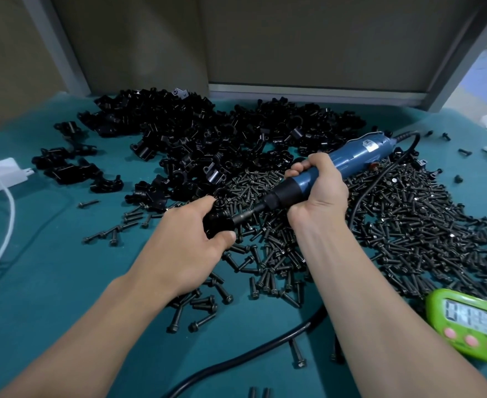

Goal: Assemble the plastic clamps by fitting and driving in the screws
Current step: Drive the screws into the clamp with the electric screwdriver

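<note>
One black cable (236,357) crossed the teal desk (50,268) nearest, beside one green timer (469,326); the left hand (190,242) curled its fingers round one black clamp (216,222) just above the desk; the right hand (317,191) gripped the one blue screwdriver (351,159), bit against that clamp; screws (394,225) and loose clamps (193,133) lay heaped, too many to count.

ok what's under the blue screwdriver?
Screw pile on the green mat lies below the screwdriver. The right hand hides whatever sits under the grip; the left hand covers most of the clamp at the bit.
</note>
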The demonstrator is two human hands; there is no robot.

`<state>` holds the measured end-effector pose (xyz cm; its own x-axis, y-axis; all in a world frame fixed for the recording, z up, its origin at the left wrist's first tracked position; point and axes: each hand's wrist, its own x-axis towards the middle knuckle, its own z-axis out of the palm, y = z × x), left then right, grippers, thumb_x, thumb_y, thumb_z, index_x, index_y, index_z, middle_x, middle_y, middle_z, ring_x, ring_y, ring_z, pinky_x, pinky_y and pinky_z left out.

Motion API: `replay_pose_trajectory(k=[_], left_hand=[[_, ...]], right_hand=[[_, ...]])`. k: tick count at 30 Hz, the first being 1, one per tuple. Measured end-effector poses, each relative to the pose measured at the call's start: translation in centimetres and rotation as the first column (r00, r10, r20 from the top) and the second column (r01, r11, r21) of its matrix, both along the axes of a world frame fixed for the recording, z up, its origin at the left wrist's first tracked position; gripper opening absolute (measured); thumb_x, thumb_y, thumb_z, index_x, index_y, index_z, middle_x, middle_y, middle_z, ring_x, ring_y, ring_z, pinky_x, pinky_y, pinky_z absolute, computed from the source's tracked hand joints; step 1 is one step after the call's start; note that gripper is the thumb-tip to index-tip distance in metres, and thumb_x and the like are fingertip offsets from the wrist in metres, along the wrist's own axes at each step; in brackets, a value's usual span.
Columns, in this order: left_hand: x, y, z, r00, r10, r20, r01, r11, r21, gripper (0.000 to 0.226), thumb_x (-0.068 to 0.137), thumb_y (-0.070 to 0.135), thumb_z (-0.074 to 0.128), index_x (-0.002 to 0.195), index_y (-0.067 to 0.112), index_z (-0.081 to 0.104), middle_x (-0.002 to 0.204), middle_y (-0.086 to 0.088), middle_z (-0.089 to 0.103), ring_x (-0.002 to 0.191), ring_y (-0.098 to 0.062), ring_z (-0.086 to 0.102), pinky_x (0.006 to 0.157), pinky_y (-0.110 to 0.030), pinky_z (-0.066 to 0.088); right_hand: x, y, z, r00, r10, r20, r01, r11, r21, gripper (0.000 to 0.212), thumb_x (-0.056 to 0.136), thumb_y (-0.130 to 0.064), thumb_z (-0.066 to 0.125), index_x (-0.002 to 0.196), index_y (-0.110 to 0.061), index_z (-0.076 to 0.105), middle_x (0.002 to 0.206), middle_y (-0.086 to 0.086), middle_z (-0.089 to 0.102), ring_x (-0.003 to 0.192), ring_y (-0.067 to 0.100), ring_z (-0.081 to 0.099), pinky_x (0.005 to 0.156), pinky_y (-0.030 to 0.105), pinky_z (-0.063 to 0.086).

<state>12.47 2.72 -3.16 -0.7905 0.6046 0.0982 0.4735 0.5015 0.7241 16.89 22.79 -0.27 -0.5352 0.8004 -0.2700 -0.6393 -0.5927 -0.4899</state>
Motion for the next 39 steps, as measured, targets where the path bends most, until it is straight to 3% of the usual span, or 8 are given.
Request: replay_pose_trajectory(k=[6, 14, 17, 21, 24, 26, 33, 39], left_hand=[[0.21, 0.1, 0.33, 1.0, -0.02, 0.001, 0.02, 1.0, 0.001, 0.068, 0.093, 0.041, 0.074, 0.149, 0.014, 0.046, 0.065, 0.029, 0.063, 0.042, -0.004, 0.056, 0.046, -0.012, 0.038], [0.07, -0.07, 0.05, 1.0, 0.01, -0.005, -0.01, 1.0, 0.003, 0.075, 0.092, 0.042, 0.075, 0.154, 0.018, 0.04, 0.062, 0.006, 0.067, 0.043, -0.007, 0.058, 0.054, -0.032, 0.055], [0.0, -0.02, 0.08, 1.0, 0.011, -0.004, -0.011, 1.0, 0.005, 0.073, 0.092, 0.042, 0.075, 0.151, 0.015, 0.043, 0.063, 0.016, 0.066, 0.042, -0.004, 0.056, 0.048, -0.02, 0.043], [-0.15, -0.01, 0.01, 1.0, 0.014, 0.001, -0.014, 1.0, 0.017, 0.052, 0.091, 0.04, 0.077, 0.129, 0.011, 0.056, 0.06, 0.012, 0.062, 0.04, -0.005, 0.05, 0.042, -0.015, 0.037], [-0.1, -0.1, -0.03, 1.0, 0.002, -0.022, -0.002, 1.0, 0.015, 0.021, 0.09, 0.041, 0.077, 0.099, 0.033, 0.06, 0.062, 0.003, 0.063, 0.041, -0.008, 0.05, 0.045, -0.034, 0.048], [-0.02, -0.18, -0.05, 0.998, -0.031, -0.059, 0.032, 0.999, 0.022, 0.027, 0.091, 0.04, 0.076, 0.086, 0.042, 0.049, 0.055, 0.007, 0.057, 0.041, -0.011, 0.051, 0.042, -0.025, 0.042], [0.26, -0.17, 0.04, 0.996, -0.042, -0.083, 0.043, 0.999, 0.012, 0.04, 0.093, 0.039, 0.074, 0.12, 0.017, 0.054, 0.051, 0.02, 0.056, 0.037, -0.005, 0.048, 0.041, -0.014, 0.037], [0.42, -0.29, 0.51, 0.995, -0.039, -0.089, 0.04, 0.999, 0.006, 0.026, 0.09, 0.042, 0.076, 0.1, 0.034, 0.054, 0.056, 0.009, 0.064, 0.047, -0.009, 0.06, 0.057, -0.04, 0.056]], right_hand=[[-0.01, -0.02, 0.01, 1.0, 0.006, 0.0, -0.006, 1.0, -0.006, 0.021, 0.085, 0.013, 0.058, 0.087, -0.006, 0.05, 0.062, 0.008, 0.052, 0.05, 0.018, 0.053, 0.05, 0.026, 0.046], [-0.05, -0.25, 0.03, 0.999, 0.017, -0.035, -0.017, 1.0, -0.007, 0.023, 0.086, 0.014, 0.056, 0.09, -0.007, 0.049, 0.059, 0.007, 0.052, 0.05, 0.017, 0.052, 0.049, 0.026, 0.046], [0.01, -0.31, 0.06, 0.999, 0.015, -0.041, -0.015, 1.0, -0.006, 0.023, 0.087, 0.014, 0.056, 0.09, -0.008, 0.049, 0.057, 0.006, 0.053, 0.05, 0.016, 0.053, 0.049, 0.026, 0.046], [0.05, -0.39, 0.18, 0.999, 0.019, -0.041, -0.019, 1.0, -0.013, 0.023, 0.087, 0.014, 0.057, 0.088, -0.008, 0.049, 0.057, 0.006, 0.052, 0.05, 0.016, 0.053, 0.049, 0.026, 0.046], [0.09, -0.45, 0.23, 0.998, 0.027, -0.051, -0.027, 1.0, -0.015, 0.024, 0.086, 0.014, 0.057, 0.088, -0.008, 0.049, 0.057, 0.006, 0.053, 0.049, 0.016, 0.053, 0.048, 0.026, 0.046], [0.17, -0.45, 0.2, 0.998, 0.037, -0.057, -0.038, 0.999, -0.016, 0.024, 0.086, 0.014, 0.057, 0.09, -0.008, 0.049, 0.057, 0.006, 0.053, 0.05, 0.016, 0.053, 0.049, 0.026, 0.046], [0.23, -0.44, 0.07, 0.997, 0.056, -0.058, -0.057, 0.998, -0.015, 0.024, 0.086, 0.013, 0.058, 0.094, -0.008, 0.05, 0.058, 0.006, 0.054, 0.052, 0.016, 0.054, 0.05, 0.026, 0.047], [0.15, -0.32, 0.03, 0.995, 0.067, -0.072, -0.067, 0.998, 0.002, 0.024, 0.087, 0.012, 0.058, 0.094, -0.008, 0.049, 0.06, 0.006, 0.053, 0.052, 0.016, 0.053, 0.049, 0.026, 0.047]])
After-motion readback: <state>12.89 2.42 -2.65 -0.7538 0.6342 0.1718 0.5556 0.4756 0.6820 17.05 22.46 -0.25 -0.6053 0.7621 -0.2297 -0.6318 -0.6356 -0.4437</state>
